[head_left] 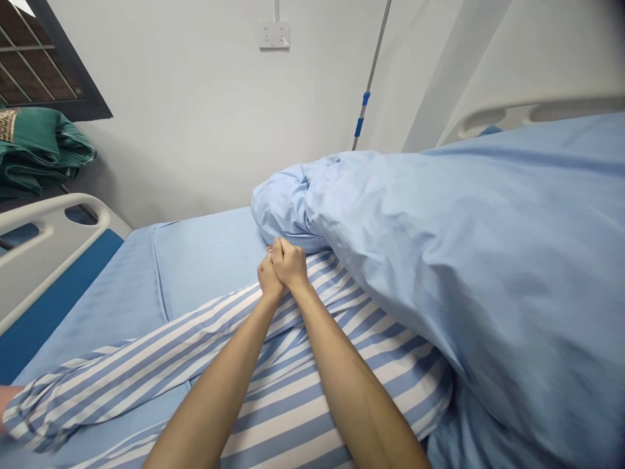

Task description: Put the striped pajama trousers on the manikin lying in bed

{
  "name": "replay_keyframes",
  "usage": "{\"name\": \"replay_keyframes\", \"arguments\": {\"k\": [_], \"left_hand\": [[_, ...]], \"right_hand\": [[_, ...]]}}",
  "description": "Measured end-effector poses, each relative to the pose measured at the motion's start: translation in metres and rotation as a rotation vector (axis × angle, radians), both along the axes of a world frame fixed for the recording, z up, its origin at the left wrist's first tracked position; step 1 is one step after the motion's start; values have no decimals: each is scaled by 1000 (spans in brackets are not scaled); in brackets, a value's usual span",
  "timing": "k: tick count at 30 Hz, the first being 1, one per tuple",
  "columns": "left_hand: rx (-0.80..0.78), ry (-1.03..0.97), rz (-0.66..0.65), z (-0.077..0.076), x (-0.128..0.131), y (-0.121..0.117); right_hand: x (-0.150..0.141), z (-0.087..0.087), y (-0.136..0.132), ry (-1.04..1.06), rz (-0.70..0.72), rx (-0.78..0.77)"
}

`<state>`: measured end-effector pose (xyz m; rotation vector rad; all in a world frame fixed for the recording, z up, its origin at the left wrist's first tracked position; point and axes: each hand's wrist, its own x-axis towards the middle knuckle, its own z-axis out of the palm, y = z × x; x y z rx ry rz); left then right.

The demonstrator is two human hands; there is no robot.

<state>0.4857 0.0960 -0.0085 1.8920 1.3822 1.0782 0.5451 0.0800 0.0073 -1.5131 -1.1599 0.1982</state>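
Both my arms reach forward over a person's leg in blue-and-white striped trousers (161,355). My left hand (270,277) is closed, its fingers curled away from me. Pressed against it is my right hand (291,262), also closed, slightly farther forward. They meet at the far side of the striped leg, beside the folded end of a light blue quilt (439,228). Whatever lies inside the curled fingers is hidden. The quilt covers the right side of the bed and part of the striped clothing. At the left edge a bit of the person's bare ankle (8,407) shows.
A blue bed sheet (209,254) lies under the leg. The bed has a pale end board (53,228) at left and another (547,111) at back right. A metal pole (374,65) stands by the wall. Green folded cloth (43,146) sits below the window.
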Motion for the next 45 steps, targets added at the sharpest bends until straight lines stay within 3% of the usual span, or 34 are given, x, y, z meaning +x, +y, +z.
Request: {"name": "replay_keyframes", "arguments": {"k": [4,6,9,12,15,18,20,26,32,36,40,42,45], "left_hand": [[-30,-139,40,-3,1,0],[-62,-212,-4,-1,4,2],[-144,-357,-96,9,13,8],[-170,-451,-107,21,26,11],[-136,-434,-61,20,34,9],[-64,-270,-9,9,34,4],[-39,-179,-15,2,33,3],[-23,2,-65,-1,33,3],[-20,-34,-44,1,36,0],[-71,-86,-139,4,31,-1],[-79,-78,-144,7,-12,1],[-79,-52,-88,9,-58,5],[-75,-1,46,14,-151,13]], "right_hand": [[10,-8,1,68,29,-51],[13,-12,4,109,36,-43],[17,-14,7,199,-5,2],[20,-14,10,318,-55,57],[24,-14,12,396,-84,67],[26,-12,10,417,-117,25],[25,-6,6,347,-138,3],[28,14,-9,-194,-151,-23],[49,-13,-2,-162,-238,-140],[51,-23,1,-154,-255,-118],[48,-21,-2,-165,-249,-114],[47,-20,-3,-168,-246,-129],[46,-20,-3,-171,-241,-148]]}}
